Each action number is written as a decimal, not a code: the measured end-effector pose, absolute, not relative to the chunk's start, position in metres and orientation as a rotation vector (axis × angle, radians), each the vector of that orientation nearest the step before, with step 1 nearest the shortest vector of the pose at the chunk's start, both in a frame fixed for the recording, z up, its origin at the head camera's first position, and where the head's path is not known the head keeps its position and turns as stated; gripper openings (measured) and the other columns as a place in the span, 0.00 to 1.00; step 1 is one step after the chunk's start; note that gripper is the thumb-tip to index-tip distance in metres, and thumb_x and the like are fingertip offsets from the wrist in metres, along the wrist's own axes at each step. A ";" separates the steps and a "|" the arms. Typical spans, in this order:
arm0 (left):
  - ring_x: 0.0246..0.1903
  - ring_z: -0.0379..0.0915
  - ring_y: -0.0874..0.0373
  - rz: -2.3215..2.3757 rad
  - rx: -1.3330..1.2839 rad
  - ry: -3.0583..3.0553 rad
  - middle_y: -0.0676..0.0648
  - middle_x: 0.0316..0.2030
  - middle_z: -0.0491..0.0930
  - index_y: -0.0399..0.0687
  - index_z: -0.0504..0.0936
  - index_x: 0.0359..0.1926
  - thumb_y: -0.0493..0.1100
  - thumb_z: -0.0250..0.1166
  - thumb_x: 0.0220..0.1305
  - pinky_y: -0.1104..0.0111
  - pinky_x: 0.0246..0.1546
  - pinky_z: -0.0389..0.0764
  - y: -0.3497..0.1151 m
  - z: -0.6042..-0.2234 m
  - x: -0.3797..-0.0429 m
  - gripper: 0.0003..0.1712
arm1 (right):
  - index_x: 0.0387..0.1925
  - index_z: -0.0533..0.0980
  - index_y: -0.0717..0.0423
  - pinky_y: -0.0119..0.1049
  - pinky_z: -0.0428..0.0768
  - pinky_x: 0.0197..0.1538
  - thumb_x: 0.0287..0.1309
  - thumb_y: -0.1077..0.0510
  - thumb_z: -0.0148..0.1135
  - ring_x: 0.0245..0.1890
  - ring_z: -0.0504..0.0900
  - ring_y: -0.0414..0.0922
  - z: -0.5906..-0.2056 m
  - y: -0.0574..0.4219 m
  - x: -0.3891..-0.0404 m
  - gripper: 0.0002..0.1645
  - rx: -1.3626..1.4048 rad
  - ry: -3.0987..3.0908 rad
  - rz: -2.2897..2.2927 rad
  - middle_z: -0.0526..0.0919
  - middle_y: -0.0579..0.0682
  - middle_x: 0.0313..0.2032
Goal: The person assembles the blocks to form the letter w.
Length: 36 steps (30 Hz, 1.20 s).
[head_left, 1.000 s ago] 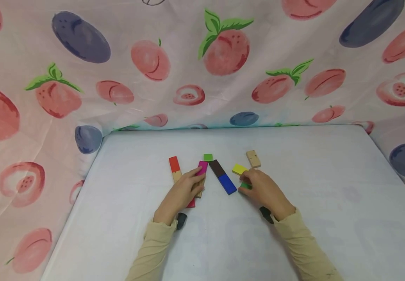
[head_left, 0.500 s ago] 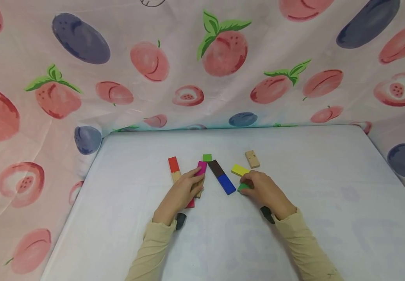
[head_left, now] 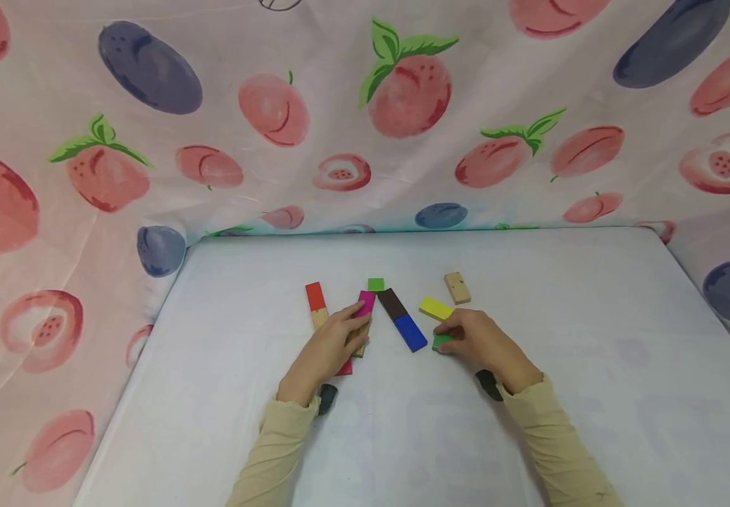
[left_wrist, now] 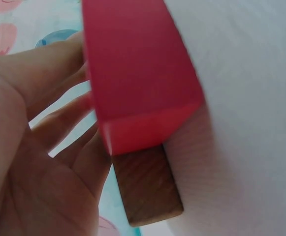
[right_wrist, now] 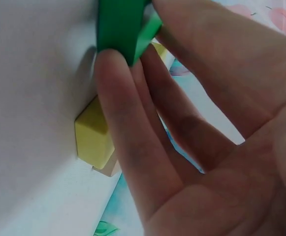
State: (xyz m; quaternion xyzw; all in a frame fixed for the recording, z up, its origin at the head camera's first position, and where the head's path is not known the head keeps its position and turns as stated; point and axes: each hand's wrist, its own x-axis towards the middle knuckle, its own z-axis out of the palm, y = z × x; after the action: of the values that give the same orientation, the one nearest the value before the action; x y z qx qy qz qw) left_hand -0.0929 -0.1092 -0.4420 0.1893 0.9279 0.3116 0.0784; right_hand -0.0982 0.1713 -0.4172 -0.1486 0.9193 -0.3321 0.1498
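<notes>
My left hand [head_left: 326, 348] lies over the left group of blocks, its fingertips on a magenta block [head_left: 367, 300] lined up with a plain wooden block [head_left: 360, 349]. Below the palm, the end of a red block [head_left: 344, 368] shows; it looms large in the left wrist view, a wooden block [left_wrist: 150, 187] behind it. My right hand [head_left: 481, 341] pinches a green block [head_left: 442, 342] between thumb and fingers, close over the table just right of a blue block [head_left: 411, 333]. Beyond it lies a yellow block [head_left: 436, 308], also seen past the fingers in the right wrist view.
A dark brown block [head_left: 393, 303] meets the blue one end to end, slanting. A small light green block [head_left: 375, 284] sits at the top. An orange-red block [head_left: 315, 296] joins a wooden one [head_left: 319, 317] at left. Another wooden block [head_left: 457, 288] lies behind the yellow one.
My right hand has shifted slightly right with the green block, uncovering more of the yellow block. The left hand has stayed in place.
</notes>
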 end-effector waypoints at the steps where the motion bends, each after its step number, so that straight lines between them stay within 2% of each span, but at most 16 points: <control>1: 0.71 0.62 0.48 0.929 0.563 2.776 0.46 0.72 0.64 0.43 0.75 0.66 0.42 0.66 0.67 0.56 0.68 0.69 -0.109 -0.442 -0.093 0.27 | 0.43 0.84 0.65 0.44 0.84 0.47 0.49 0.66 0.75 0.42 0.84 0.49 -0.417 0.172 -0.098 0.16 -0.443 2.635 -0.960 0.85 0.54 0.40; 12: 0.71 0.61 0.48 0.944 0.549 2.772 0.47 0.72 0.64 0.43 0.75 0.66 0.42 0.66 0.67 0.56 0.68 0.69 -0.109 -0.441 -0.093 0.28 | 0.43 0.85 0.65 0.37 0.84 0.45 0.51 0.66 0.74 0.42 0.84 0.48 -0.417 0.179 -0.098 0.16 -0.595 2.556 -1.017 0.85 0.54 0.40; 19: 0.71 0.62 0.49 0.930 0.546 2.777 0.48 0.72 0.64 0.45 0.75 0.66 0.43 0.66 0.67 0.56 0.67 0.69 -0.109 -0.443 -0.093 0.28 | 0.43 0.84 0.65 0.40 0.85 0.46 0.52 0.65 0.73 0.44 0.84 0.51 -0.418 0.180 -0.098 0.15 -0.629 2.516 -1.047 0.85 0.56 0.43; 23: 0.71 0.62 0.49 0.927 0.545 2.780 0.48 0.72 0.64 0.45 0.75 0.66 0.43 0.66 0.67 0.56 0.67 0.70 -0.109 -0.444 -0.093 0.28 | 0.46 0.83 0.65 0.39 0.84 0.47 0.55 0.65 0.71 0.44 0.84 0.49 -0.417 0.180 -0.099 0.15 -0.627 2.497 -1.041 0.86 0.56 0.43; 27: 0.71 0.62 0.48 0.933 0.552 2.782 0.47 0.72 0.64 0.44 0.75 0.66 0.43 0.66 0.67 0.56 0.67 0.69 -0.109 -0.443 -0.093 0.27 | 0.46 0.81 0.67 0.37 0.83 0.44 0.58 0.66 0.68 0.40 0.83 0.45 -0.415 0.178 -0.100 0.14 -0.604 2.521 -1.014 0.86 0.53 0.40; 36: 0.71 0.61 0.47 0.910 0.576 2.793 0.45 0.72 0.64 0.43 0.75 0.66 0.43 0.66 0.68 0.55 0.67 0.70 -0.110 -0.443 -0.093 0.27 | 0.37 0.83 0.64 0.35 0.80 0.39 0.54 0.67 0.70 0.33 0.80 0.41 -0.417 0.176 -0.101 0.07 -0.504 2.542 -0.995 0.85 0.49 0.32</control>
State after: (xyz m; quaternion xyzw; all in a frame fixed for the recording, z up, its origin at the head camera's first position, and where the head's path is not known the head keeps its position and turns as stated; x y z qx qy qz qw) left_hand -0.0934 -0.1099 -0.4434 0.1919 0.9305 0.3030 0.0739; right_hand -0.1009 0.1759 -0.4166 -0.1785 0.9005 -0.3524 0.1818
